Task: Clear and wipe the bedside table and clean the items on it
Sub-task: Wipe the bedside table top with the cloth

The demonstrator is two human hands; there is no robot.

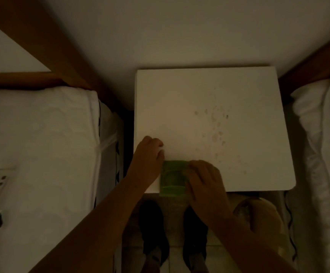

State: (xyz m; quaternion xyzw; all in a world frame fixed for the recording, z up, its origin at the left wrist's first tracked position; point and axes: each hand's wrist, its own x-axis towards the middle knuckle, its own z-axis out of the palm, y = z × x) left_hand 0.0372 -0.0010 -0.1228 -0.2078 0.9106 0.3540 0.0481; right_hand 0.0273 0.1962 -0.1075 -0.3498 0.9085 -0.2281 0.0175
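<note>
One green cloth [173, 179] lies front-to-back over table [189, 91] edge; right hand [203, 179] pinches it, left hand [149, 156] curled, hold unclear.

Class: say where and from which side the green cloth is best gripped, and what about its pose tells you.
Probably its near edge, from the front: the cloth lies flat but overhangs the table edge there, so fingers can get under it.

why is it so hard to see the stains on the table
Head view: dim, yellowish light and soft focus, so the stains on the table show only faintly; the wide lens also bows the table's edges.
</note>
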